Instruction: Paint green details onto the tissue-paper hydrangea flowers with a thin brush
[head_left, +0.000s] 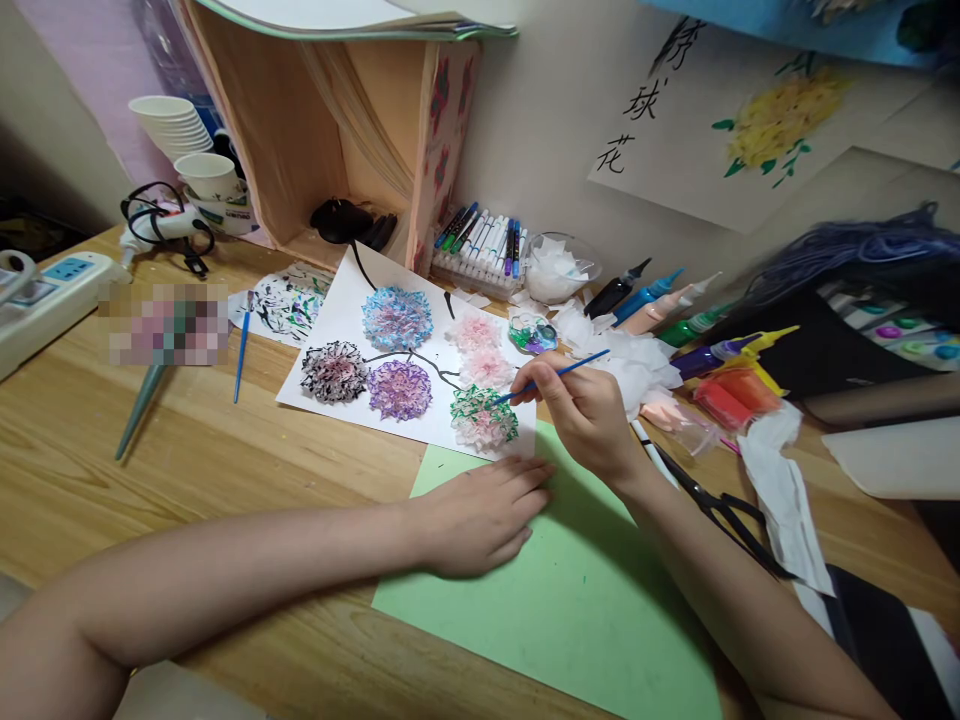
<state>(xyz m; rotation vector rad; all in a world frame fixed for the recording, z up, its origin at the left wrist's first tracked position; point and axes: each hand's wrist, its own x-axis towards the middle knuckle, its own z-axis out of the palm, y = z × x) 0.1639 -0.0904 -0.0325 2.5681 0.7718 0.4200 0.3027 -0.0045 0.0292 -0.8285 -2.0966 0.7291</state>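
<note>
One wooden counter [300, 450] stretches across the view; hours are read from the middle of the white sheet [337, 315] lying on it, with 12 at the top of the view. Between 11 and 12 o'clock stands an open pinkish box [446, 150]. A green sheet [585, 620] lies at 5 o'clock, meeting the near edge of the white one. At 9 o'clock, well apart, sits a white power strip [45, 315].

The left hand [480, 515] rests palm down on the green sheet at 5 o'clock, fingers stretched out and slightly spread, their tips at the white sheet's near edge; I cannot tell whether they press on it. The right hand [589, 410] is raised at 3 o'clock, thumb and fingers pinching a thin blue brush. Beyond it, also at 3, are a heap of white tissue [645, 365] and several paint bottles [611, 295]. Black scissors [701, 492] lie at 4 o'clock, and a tray of pens [484, 245] at 1.

Ruffled paper flowers sit on the white sheet: a blue flower [397, 318] at 12, a black flower [334, 372] at 9, a purple flower [400, 389] at 6, two pink flowers [487, 368] near 3, and a green-edged flower [484, 420] at 4. The blue brush [589, 360] points towards 9, its tip at the green-edged flower.
</note>
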